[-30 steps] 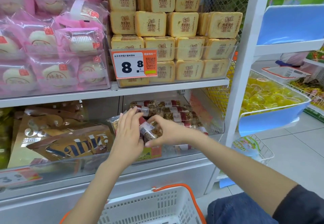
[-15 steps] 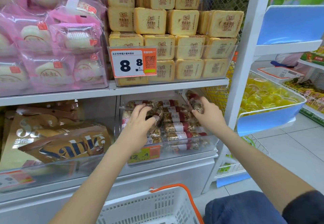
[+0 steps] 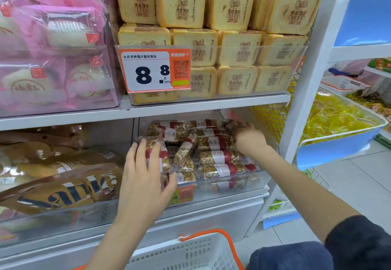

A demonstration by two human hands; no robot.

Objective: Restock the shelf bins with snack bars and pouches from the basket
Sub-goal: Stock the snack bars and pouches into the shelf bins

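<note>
A clear shelf bin [image 3: 243, 187] on the lower shelf holds several nut snack bars [image 3: 213, 157] in clear wrappers with red and white labels. My left hand [image 3: 143, 176] lies over the bin's front left corner, its fingers on a snack bar [image 3: 164, 157] there. My right hand [image 3: 249, 138] reaches deep into the bin's back right, its fingers curled round a bar [image 3: 230, 125] at the rear. The white basket with orange rim [image 3: 190, 252] stands on the floor below, between my arms.
Stacked yellow toast packs [image 3: 232, 47] fill the bin above, behind an 8.8 price tag [image 3: 155, 71]. Pink bun packs [image 3: 53, 58] sit upper left, brown pouches [image 3: 59, 185] lower left. A white upright [image 3: 306, 100] and blue trays [image 3: 338, 143] stand to the right.
My right hand has gone from the bin's front to its back right with a bar. My left hand has shifted a little to the bin's front left corner.
</note>
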